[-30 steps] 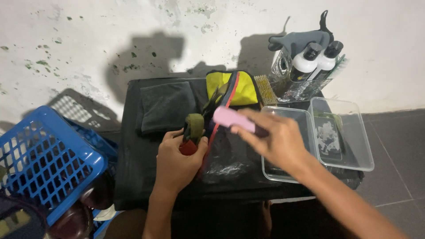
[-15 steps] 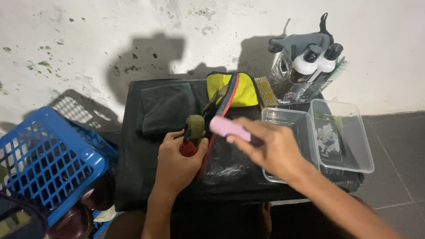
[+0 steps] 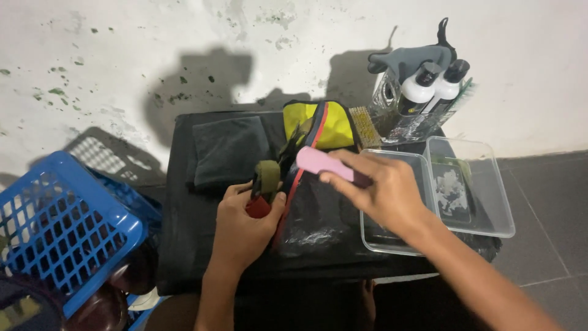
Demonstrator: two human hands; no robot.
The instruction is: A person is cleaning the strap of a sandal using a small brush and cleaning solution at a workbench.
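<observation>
My left hand (image 3: 242, 224) grips the heel end of a shoe (image 3: 306, 144) with a yellow lining, red trim and an olive strap, lying on a black cloth-covered table (image 3: 184, 245). My right hand (image 3: 383, 193) holds a pink brush (image 3: 321, 162) by its handle, just above the shoe's red edge. A dark folded cloth (image 3: 229, 150) lies to the left of the shoe. Part of the shoe's side is hidden under my hands.
A clear plastic tray (image 3: 484, 202) sits at the right of the table, partly under my right wrist. Behind it stand two white bottles with black caps (image 3: 429, 86), a grey cloth and a bristle brush (image 3: 366, 127). A blue plastic basket (image 3: 55, 227) stands at left.
My right hand has carried the pink brush left and slightly down, closer to the shoe. My left hand has kept its grip in place.
</observation>
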